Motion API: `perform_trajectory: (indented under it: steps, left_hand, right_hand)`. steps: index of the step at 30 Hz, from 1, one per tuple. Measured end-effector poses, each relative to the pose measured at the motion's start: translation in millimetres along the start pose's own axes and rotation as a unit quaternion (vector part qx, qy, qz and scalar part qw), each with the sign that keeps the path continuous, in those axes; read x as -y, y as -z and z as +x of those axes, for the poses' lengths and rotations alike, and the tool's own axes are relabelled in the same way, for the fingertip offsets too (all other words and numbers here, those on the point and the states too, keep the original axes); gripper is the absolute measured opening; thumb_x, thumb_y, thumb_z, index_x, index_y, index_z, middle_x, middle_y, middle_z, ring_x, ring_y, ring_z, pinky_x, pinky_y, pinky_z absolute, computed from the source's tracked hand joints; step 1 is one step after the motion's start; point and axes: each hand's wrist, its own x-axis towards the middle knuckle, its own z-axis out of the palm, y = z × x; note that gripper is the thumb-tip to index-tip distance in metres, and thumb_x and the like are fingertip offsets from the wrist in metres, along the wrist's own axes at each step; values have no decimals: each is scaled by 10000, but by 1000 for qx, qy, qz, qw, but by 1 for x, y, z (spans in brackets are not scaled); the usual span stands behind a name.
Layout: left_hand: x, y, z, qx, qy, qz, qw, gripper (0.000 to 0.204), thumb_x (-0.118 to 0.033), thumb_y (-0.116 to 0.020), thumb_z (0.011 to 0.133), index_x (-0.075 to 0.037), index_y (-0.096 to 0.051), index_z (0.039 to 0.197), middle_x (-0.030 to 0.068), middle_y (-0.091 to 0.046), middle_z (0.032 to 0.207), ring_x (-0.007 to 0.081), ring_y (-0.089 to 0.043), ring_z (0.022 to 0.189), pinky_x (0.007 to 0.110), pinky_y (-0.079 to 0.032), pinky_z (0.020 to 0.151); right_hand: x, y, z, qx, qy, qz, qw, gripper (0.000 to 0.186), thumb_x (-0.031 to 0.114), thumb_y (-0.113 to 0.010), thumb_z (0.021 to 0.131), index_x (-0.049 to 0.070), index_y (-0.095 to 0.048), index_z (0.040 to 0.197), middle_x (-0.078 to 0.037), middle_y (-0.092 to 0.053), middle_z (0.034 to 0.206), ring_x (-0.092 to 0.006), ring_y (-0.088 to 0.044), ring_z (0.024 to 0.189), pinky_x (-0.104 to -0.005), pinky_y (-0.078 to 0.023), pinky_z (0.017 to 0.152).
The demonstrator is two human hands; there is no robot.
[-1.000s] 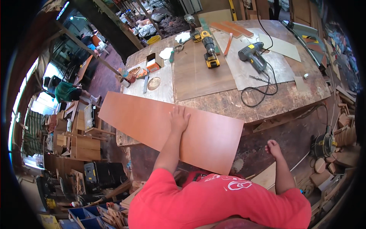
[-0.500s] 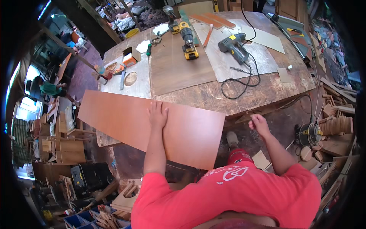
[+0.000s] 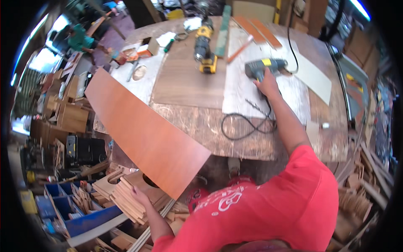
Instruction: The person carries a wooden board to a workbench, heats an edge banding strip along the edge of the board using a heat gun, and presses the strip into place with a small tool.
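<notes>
My right hand [image 3: 268, 85] reaches across the bench and closes round the handle of a grey heat gun [image 3: 261, 67] with a yellow label. Its black cord [image 3: 232, 135] loops on the bench beside a drill bit [image 3: 257, 106]. A long reddish-brown wood panel [image 3: 145, 130] lies slantwise over the bench's near left edge, its near end jutting out towards me. Low on the left, my left hand [image 3: 142, 198] is off the panel's top, beside a bundle of thin wood strips [image 3: 127, 200]. Blur hides its fingers, and I cannot tell whether it touches the strips.
A yellow-and-black cordless drill [image 3: 205, 50] stands on a brown board [image 3: 189, 88] on the workbench [image 3: 247, 147]. Behind are orange-brown strips [image 3: 265, 32]. A blue divided bin [image 3: 90, 222] of wood pieces sits lower left. Offcuts [image 3: 357, 206] are piled at right.
My right hand has gone from the bench's near edge forward onto the heat gun. My left hand has left the panel's top and dropped to the lower left. The panel appears more slanted as the view shifts.
</notes>
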Motion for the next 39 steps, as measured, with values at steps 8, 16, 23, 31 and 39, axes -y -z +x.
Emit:
perform_trajectory:
  steps: [8,16,23,31,39]
  left_hand:
    - [30,-75,-219,486,214,182,827,635,-515,-474,929,20,-546,1264,227,-563,1273,326,-508,1224,405,-372,1041]
    - [66,-184,-234,575,125,289,755,612,-529,-487,917,-23,-574,1249,204,-578,1262,326,-536,1191,403,-401,1016]
    - [57,-175,-239,622,105,310,712,602,-538,-495,911,-41,-589,1239,189,-587,1256,325,-552,1171,405,-415,1001]
    - [-26,-116,-287,679,-59,199,704,461,-420,-497,961,-69,-580,1249,110,-561,1320,238,-518,1225,404,-410,1006]
    - [-192,-84,-299,765,117,-339,535,643,-546,-421,960,-44,-465,1359,96,-553,1300,225,-512,1219,399,-405,1008]
  right_hand:
    - [-66,-4,-2,137,-48,-17,989,992,305,-683,793,0,-45,1488,-309,-476,1321,-416,-536,1166,-417,-432,985]
    - [7,127,-100,393,81,156,903,842,144,-699,804,35,-215,1484,-194,-434,1403,-263,-422,1301,-357,-327,1076]
    - [34,175,-154,451,314,16,835,582,342,-718,773,109,-481,1250,-170,-588,1121,-393,-604,959,-450,-503,761]
    - [21,217,-199,456,272,68,844,598,403,-711,776,83,-516,1243,-185,-623,1086,-399,-607,958,-443,-503,800]
    - [51,248,-254,444,315,72,836,597,431,-664,808,149,-495,1306,-170,-627,1071,-376,-615,943,-445,-500,764]
